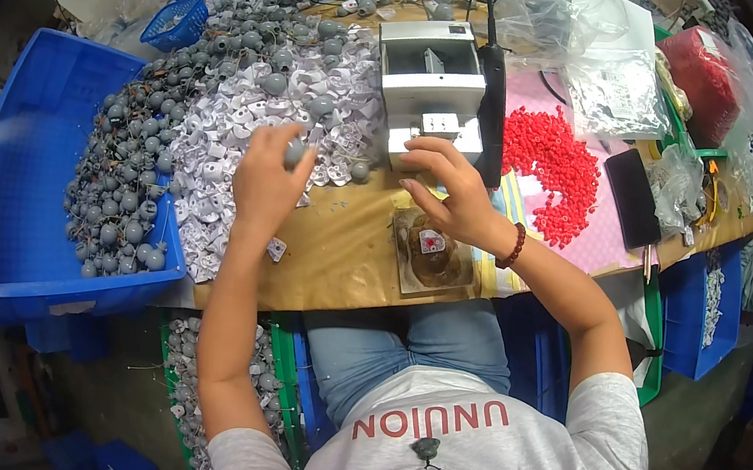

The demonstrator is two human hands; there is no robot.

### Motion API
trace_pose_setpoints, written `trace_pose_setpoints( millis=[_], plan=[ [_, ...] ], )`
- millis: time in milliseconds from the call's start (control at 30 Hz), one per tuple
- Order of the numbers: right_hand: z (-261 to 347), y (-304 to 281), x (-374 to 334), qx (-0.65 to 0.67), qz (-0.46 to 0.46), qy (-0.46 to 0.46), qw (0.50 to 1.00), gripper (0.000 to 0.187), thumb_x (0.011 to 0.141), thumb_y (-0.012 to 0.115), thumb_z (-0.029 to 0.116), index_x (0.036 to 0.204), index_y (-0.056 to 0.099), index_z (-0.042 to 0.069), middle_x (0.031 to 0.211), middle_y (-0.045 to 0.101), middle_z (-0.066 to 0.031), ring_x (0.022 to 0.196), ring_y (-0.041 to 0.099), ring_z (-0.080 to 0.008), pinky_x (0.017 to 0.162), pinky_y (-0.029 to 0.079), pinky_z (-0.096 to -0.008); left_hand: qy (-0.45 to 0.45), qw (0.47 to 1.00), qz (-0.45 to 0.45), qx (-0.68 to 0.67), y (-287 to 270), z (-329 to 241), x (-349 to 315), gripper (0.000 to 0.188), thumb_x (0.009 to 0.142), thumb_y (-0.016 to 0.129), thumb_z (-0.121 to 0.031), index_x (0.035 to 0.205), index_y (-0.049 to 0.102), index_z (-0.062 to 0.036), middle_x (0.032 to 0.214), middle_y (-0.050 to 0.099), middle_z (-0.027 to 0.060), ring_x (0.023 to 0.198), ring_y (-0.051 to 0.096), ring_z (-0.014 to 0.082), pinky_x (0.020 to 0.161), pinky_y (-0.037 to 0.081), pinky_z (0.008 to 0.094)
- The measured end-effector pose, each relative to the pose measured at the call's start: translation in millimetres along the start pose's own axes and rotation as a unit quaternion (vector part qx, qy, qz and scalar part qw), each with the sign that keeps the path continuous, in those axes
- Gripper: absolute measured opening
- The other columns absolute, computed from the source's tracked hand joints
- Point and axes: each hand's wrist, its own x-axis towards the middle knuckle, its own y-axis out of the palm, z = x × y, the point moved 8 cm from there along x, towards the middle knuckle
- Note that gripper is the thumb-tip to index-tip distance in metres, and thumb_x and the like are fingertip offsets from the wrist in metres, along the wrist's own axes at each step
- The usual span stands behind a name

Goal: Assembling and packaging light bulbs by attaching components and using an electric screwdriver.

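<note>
My left hand [267,184] is over the near edge of a heap of small white plastic parts [239,122], its fingers closed around a round grey piece [294,154]. To the right, my right hand [459,197] hovers in front of a white box-shaped device [431,81], its thumb and fingers curved and apart. Nothing shows between them. The index finger is close to the device's lower front; whether it touches cannot be made out. Below this hand, a square plate with a brown round holder [434,266] carries a white part with a red centre [433,241].
A blue crate [30,189] borders the left, beside grey ball-shaped pieces [130,193] with wires. Small red parts [552,163] lie on a pink sheet, near a black phone [633,200]. A red bag [700,86] and clear plastic bags are at the far right, where another person's arm shows.
</note>
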Motion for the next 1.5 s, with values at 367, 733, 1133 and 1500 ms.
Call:
trace_pose_setpoints(
  millis=[367, 733, 1133, 1500],
  plan=[
    [15, 33, 9, 0.069, 0.098, 0.01, 0.993, 0.06, 0.092, 0.071, 0.01, 0.145, 0.046, 0.002, 0.143, 0.053, -0.0195, 0.13, 0.054, -0.0365, 0.109, 0.045, -0.0413, 0.102, 0.947, -0.069, -0.297, -16, -54, -41, 0.038, 0.081, 0.079, -0.006, 0.117, 0.067, -0.0054, 0.107, 0.063, 0.0128, 0.098, 0.063, 0.0264, 0.087, 0.051, 0.0351],
    [27, 38, 17, 0.072, 0.072, -0.037, 0.994, 0.049, 0.095, 0.064, 0.006, 0.141, 0.052, 0.001, 0.132, 0.063, -0.0182, 0.122, 0.062, -0.0306, 0.104, 0.048, -0.0395, 0.145, 0.916, -0.009, -0.374, -23, -80, -50, 0.037, 0.084, 0.074, 0.0, 0.119, 0.065, -0.0007, 0.114, 0.06, 0.0097, 0.102, 0.06, 0.0201, 0.092, 0.047, 0.0306],
    [3, 60, 41, 0.231, 0.143, 0.181, 0.945, 0.033, 0.098, 0.057, -0.001, 0.131, 0.059, 0.003, 0.105, 0.073, -0.0076, 0.093, 0.069, -0.0114, 0.083, 0.055, -0.0271, -0.01, 0.97, -0.096, -0.222, -1, -10, -60, 0.031, 0.088, 0.073, -0.002, 0.118, 0.066, -0.0016, 0.115, 0.06, 0.01, 0.106, 0.059, 0.0216, 0.093, 0.047, 0.0315],
    [0, 13, -72, 0.396, 0.268, 0.386, 0.788, 0.031, 0.093, 0.075, 0.011, 0.12, 0.068, -0.002, 0.104, 0.073, -0.0028, 0.09, 0.066, -0.0084, 0.077, 0.054, -0.0253, -0.209, 0.868, 0.189, -0.409, 97, -47, -149, 0.02, 0.094, 0.07, -0.014, 0.111, 0.065, -0.0041, 0.091, 0.063, 0.001, 0.079, 0.059, 0.0097, 0.07, 0.05, 0.0262]
  ],
)
